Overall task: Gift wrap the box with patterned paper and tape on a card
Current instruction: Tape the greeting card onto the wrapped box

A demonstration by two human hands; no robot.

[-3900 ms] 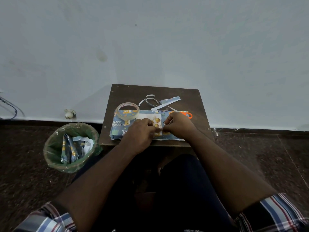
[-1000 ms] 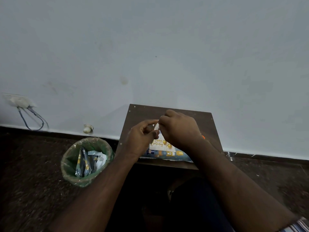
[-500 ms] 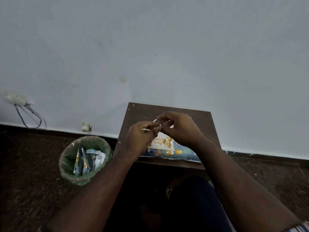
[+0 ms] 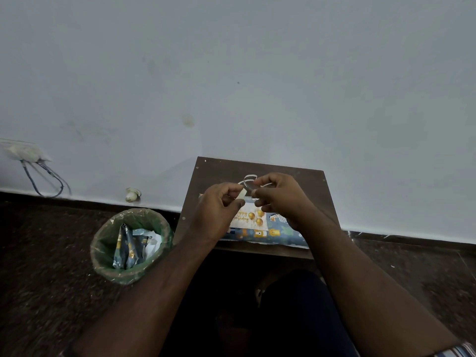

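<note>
- Left hand [image 4: 216,215] raised over the counter [image 4: 219,171], thumb and forefinger pinching one end of a short piece of tape [image 4: 243,193].
- Right hand [image 4: 280,199] level with it, just right of the left grip, fingertips pinching the other end of the tape; rest of its fingers curled.
- Tape stretched in the small gap between the two grips, clear of the box.
- Wrapped box [image 4: 273,233] in blue patterned paper lay flat on the counter, directly below both grips, partly hidden by the hands.
- Birthday card [image 4: 251,217] with gold balloons lay on top of the box, under the grips, not touched.
- Curled strip [image 4: 248,177] on the counter just beyond the grips; what it was, cannot tell.
- Lined bin [image 4: 131,244] with paper scraps on the floor, well left of the left grip.
</note>
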